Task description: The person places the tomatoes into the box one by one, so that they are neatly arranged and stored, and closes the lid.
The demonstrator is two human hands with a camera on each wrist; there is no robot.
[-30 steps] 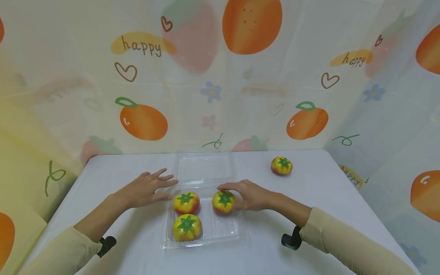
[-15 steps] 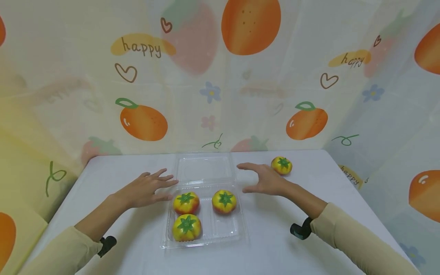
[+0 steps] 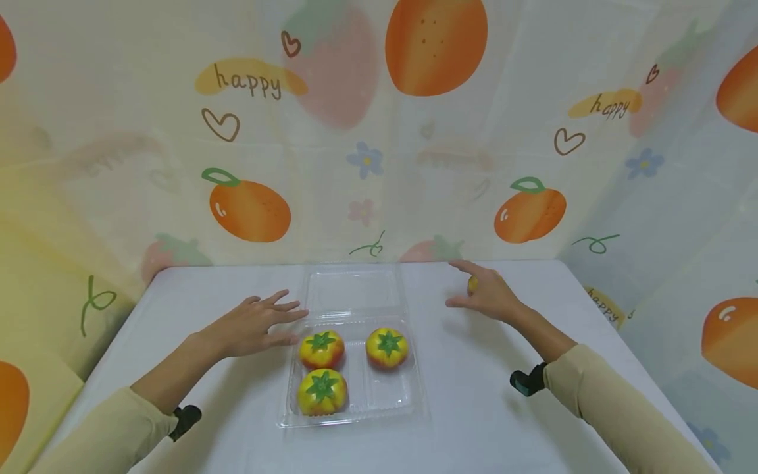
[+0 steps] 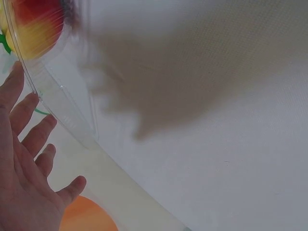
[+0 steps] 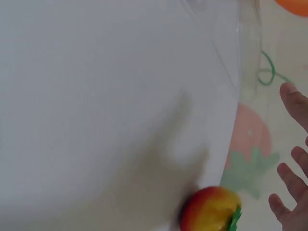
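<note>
free passage over the white table (image 3: 453,395) between the transparent box (image 3: 391,396) and the right hand (image 3: 487,294), left side of the box obstructed by the left hand (image 3: 251,327) and two fruits (image 3: 322,393), room before the single right fruit (image 3: 387,348), patterned cloth (image 3: 414,158) closing the back

Container (image 3: 389,393), clock centre for the fruit: colourless, see-through.
10 o'clock fruit (image 3: 322,349): yellow, red flush low down; green star-shaped calyx.
8 o'clock fruit (image 3: 322,393): mostly yellow; green star-shaped calyx.
2 o'clock fruit (image 3: 387,349): yellow, orange-red lower edge; green star-shaped calyx.
Outlying fruit (image 5: 208,210), farther off at 2 o'clock: red grading to yellow; green leaf tip (right wrist view).
Tabletop (image 3: 462,428): plain white, greyed under shadows.
Backdrop (image 3: 426,141): cream; orange citrus, pink strawberries, blue flowers, brown heart outlines.
Lettering (image 3: 247,79), 10 and 2 o'clock of head view: brown "happy" on amber blots.
Sleeves (image 3: 628,415), 4 and 8 o'clock: plain beige.
Wrist devices (image 3: 528,380): black.
</note>
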